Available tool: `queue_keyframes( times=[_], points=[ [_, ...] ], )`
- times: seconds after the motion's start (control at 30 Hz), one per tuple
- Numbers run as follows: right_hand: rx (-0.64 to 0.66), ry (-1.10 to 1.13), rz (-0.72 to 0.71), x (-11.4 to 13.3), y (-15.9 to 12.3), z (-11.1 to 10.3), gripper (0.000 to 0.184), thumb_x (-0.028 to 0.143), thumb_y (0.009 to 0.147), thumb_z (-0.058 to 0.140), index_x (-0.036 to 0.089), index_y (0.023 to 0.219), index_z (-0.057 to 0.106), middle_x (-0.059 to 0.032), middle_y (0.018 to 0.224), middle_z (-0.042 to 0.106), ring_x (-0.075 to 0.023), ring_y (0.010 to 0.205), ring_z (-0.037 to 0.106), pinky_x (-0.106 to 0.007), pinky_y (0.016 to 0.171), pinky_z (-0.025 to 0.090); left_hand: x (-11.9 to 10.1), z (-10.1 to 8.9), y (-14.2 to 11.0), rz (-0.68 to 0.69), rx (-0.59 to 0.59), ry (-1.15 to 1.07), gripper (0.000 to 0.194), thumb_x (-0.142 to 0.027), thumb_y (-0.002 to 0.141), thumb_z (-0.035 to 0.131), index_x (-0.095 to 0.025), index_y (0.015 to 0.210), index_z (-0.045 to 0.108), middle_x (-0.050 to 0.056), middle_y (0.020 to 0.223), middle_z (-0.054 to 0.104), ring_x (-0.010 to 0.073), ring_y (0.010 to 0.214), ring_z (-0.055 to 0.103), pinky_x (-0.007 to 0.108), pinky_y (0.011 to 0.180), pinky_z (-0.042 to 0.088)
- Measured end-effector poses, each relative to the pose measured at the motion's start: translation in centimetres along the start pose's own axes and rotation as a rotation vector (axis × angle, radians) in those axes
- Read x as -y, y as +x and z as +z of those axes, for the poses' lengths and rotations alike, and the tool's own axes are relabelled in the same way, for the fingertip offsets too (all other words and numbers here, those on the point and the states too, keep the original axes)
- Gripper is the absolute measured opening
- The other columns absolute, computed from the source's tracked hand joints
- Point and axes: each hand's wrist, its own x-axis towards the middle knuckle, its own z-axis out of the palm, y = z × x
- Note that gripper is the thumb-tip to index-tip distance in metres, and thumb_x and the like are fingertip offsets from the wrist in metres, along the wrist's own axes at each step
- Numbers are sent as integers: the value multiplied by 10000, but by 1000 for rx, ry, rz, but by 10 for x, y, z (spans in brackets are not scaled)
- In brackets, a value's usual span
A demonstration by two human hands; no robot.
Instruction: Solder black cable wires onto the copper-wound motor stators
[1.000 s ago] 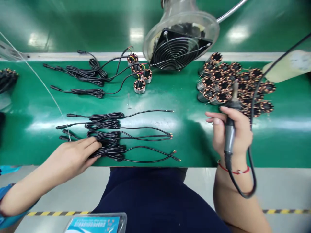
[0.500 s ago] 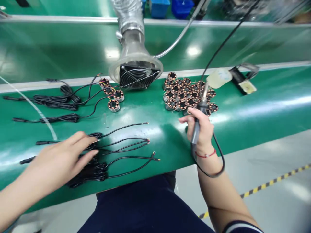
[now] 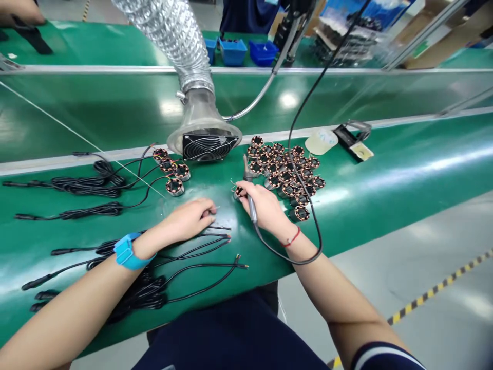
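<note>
Glossy green benchtop [image 3: 385,185], crinkled metallic duct [image 3: 173,41] (foil-like), smooth plastic-looking cables [image 3: 82,186], coppery metal coils [image 3: 285,176]

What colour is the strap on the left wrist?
The strap is bright blue, clearest in the head view.

Green counter [image 3: 365,187] and glossy green panel [image 3: 335,103], above a pale grey floor [image 3: 462,300].
On my remote feed I see the counter run across the view, a bright streak of light lying along its right part, while round glare spots shine on the panel behind it. A pale rail [image 3: 96,69] tops that panel; past it I make out a far counter [image 3: 127,46] with blue bins [image 3: 233,51] and, to the right, a cardboard box [image 3: 435,49]. A silvery corrugated duct [image 3: 169,36] hangs in front. At lower right, yellow-and-black striped tape [image 3: 435,291] slants across the floor.
</note>
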Motion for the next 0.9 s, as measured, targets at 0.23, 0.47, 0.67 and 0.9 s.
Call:
queue_keyframes(
  times=[0.23, 0.47, 0.67, 0.9],
  points=[
    [-101, 335, 58, 23, 3, 16, 456, 82, 842, 437, 239, 1270, 459, -71, 1151, 670, -179, 1038, 655, -379, 955, 518, 5, 5, 7, -159, -280, -186, 160, -325, 865, 538, -177, 922, 559, -19, 712, 515, 133, 631, 467, 264, 594, 349],
    [1, 362, 98, 27, -1, 30, 471, 158, 856, 542, 225, 1304, 411, -87, 1186, 664, -221, 1094, 642, -415, 958, 505, 2, 15, 8, -132, -269, 18, 296, -408, 877, 580, -164, 1038, 538, 47, 920, 603, 210, 821, 574, 329, 687, 432],
    [-163, 308, 176, 25, -4, 33, 375, 277, 889, 580, 209, 1244, 478, -63, 954, 693, -228, 928, 653, -423, 890, 510, 12, 15, 8, -12, -260, 44, 387, -329, 916, 512, -155, 1262, 501, 113, 1201, 576, 269, 1118, 573, 438, 930, 492],
    [-162, 442, 199, 18, -4, 33, 422, 116, 838, 477, 236, 1242, 500, -50, 983, 672, -205, 919, 638, -381, 891, 511, 20, 26, 8, 88, -316, 25, 390, -355, 917, 507, -178, 1262, 545, 119, 1236, 648, 261, 1117, 643, 413, 924, 548]
  ],
)
